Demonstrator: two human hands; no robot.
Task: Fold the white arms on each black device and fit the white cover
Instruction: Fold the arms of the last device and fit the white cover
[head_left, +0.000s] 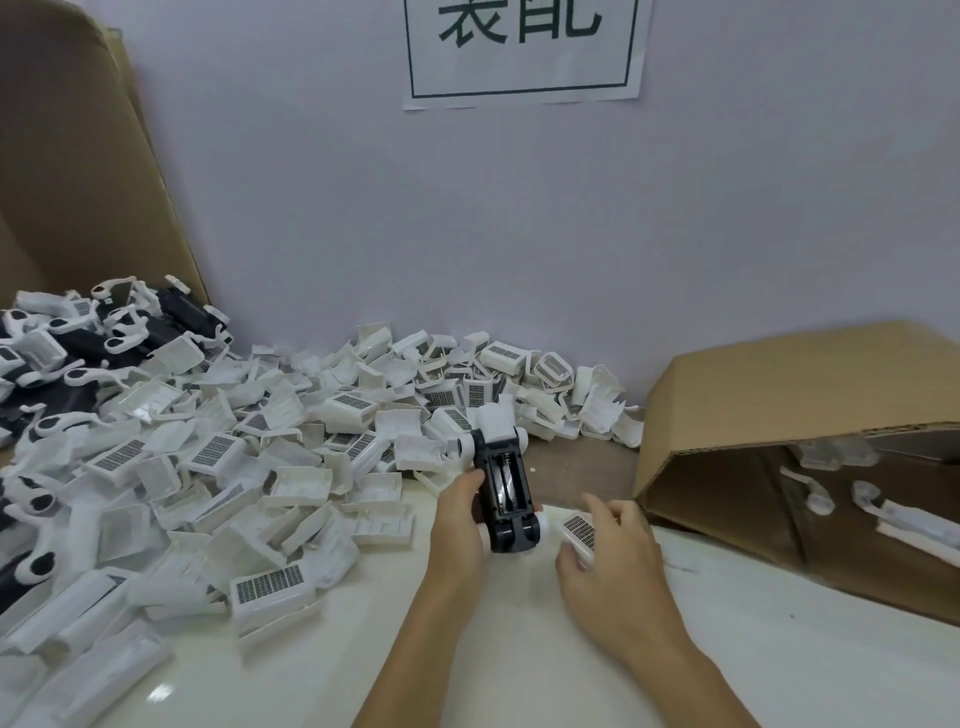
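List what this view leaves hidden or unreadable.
- Head view: right hand covers most of the white cover.
- Left hand hides the black device's left side.
- Wall sign: top cut off by the frame edge.
- Box interior: dark, parts blurred.

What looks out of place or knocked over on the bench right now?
The cardboard box at right lies tipped on its side, its opening facing the person, with a few white parts inside. Covers sprawl in a loose heap across the table. No damage shows.
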